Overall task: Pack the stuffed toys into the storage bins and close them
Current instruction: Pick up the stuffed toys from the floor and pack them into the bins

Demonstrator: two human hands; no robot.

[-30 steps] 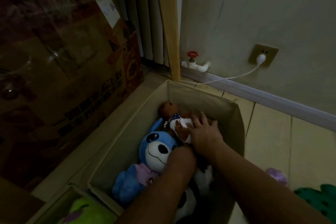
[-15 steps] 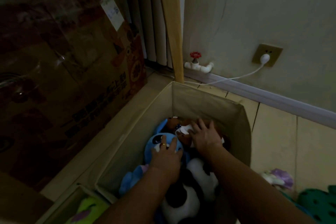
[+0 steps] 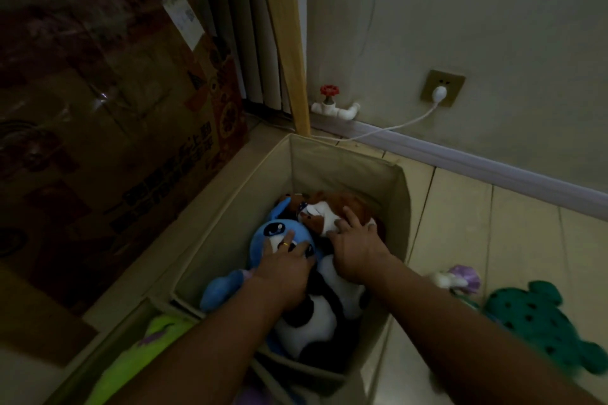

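Two hands press into one open beige fabric bin [image 3: 345, 168] on the tiled floor, lid not on.

Left hand [image 3: 286, 268]: fingers spread wide, palm flat on the face of the blue toy [image 3: 273, 233]; a ring shows on one finger. It grips nothing.

Right hand [image 3: 357, 248]: fingers spread, laid flat on the brown-and-white toy [image 3: 324, 214] at the far end of the bin; pressing, not clasping.

Bin contents: blue toy along the left wall, head toward the far side; brown-and-white toy at the far right, touching the blue one; black-and-white toy [image 3: 312, 322] at the near end, under both wrists.

Second bin [image 3: 108, 342]: near left, touching the first, holding a lime-green toy [image 3: 138, 352] with purple marks.

Loose on the floor, right of the bin: a purple-and-white toy [image 3: 457, 278] just beside the right forearm, and a green toy [image 3: 539, 316] with dark spots farther right.

Surroundings: large printed carton [image 3: 115, 128] wrapped in clear film, left of the bin; wooden post [image 3: 289, 43] at the far corner; white pipe with a red valve [image 3: 329, 94] at the wall foot; wall socket [image 3: 442, 87] with a white plug, its cord running left along the skirting.
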